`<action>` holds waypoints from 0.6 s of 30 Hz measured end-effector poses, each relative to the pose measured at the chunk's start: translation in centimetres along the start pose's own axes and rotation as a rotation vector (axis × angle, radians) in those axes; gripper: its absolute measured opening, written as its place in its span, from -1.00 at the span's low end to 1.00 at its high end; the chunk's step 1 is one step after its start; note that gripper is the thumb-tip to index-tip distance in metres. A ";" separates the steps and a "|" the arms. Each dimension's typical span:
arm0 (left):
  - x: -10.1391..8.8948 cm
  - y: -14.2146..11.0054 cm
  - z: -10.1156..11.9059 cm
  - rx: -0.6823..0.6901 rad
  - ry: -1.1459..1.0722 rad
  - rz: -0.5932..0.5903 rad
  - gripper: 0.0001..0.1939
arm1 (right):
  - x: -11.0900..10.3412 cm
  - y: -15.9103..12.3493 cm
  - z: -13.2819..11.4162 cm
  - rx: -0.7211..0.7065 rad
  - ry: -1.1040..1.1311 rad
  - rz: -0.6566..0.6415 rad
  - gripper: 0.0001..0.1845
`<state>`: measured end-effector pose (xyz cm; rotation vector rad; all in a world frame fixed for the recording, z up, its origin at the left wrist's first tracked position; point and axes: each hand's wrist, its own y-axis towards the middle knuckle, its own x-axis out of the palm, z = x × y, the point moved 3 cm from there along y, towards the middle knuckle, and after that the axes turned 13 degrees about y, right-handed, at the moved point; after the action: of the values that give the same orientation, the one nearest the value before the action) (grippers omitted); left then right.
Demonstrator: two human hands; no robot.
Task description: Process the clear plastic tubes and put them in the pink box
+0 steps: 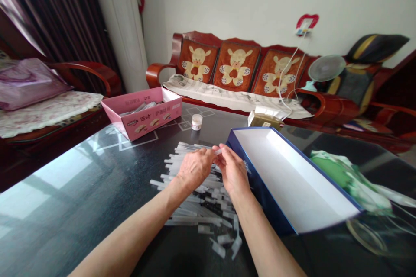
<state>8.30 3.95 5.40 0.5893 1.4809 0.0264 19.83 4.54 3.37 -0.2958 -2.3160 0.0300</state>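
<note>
My left hand (194, 167) and my right hand (232, 171) meet over a heap of clear plastic strips (191, 207) on the dark glass table (81, 199). Both hands pinch one small clear strip (218, 151) between their fingertips, held just above the heap. Right beside my right hand lies a long blue box (260, 190) with a white inside, and nothing shows in it. Several loose strips lie scattered toward the near edge of the table.
A pink cardboard box (143, 122) holding more strips stands at the far left of the table. A small white jar (196, 122) and a tan box (264, 119) sit at the back. A green and white bag (344, 177) lies to the right. A wooden sofa (234, 69) runs behind.
</note>
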 end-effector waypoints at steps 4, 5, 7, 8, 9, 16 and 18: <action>-0.8 0.6 -1.3 0.013 -0.309 -0.094 -0.71 | 0.1 0.0 0.5 0.020 0.019 -0.069 -0.62; -1.0 0.7 -1.6 0.013 -0.409 -0.122 -0.69 | 0.1 0.0 0.5 0.022 0.019 -0.085 -0.61; -0.9 0.8 -2.1 0.009 -0.618 -0.202 -0.61 | 0.2 0.0 0.4 0.029 0.022 -0.116 -0.62; -0.7 0.8 -2.2 0.004 -0.720 -0.262 -0.57 | 0.3 0.0 0.1 0.030 0.032 -0.125 -0.62; -0.3 0.7 -2.2 -0.012 -0.813 -0.327 -0.54 | 0.2 0.1 -0.3 0.025 0.048 -0.131 -0.62; 0.2 1.1 -3.5 -0.178 -0.463 -0.189 -0.62 | -1.8 2.1 -3.7 -0.189 -0.213 -0.060 -0.55; -0.1 1.1 -4.3 -0.190 -0.244 -0.099 -0.69 | -2.3 2.4 -4.0 -0.284 -0.550 -0.077 -0.53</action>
<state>4.67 6.38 6.06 0.3515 1.2520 0.0172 24.73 6.10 4.24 -0.3765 -2.8800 -0.2929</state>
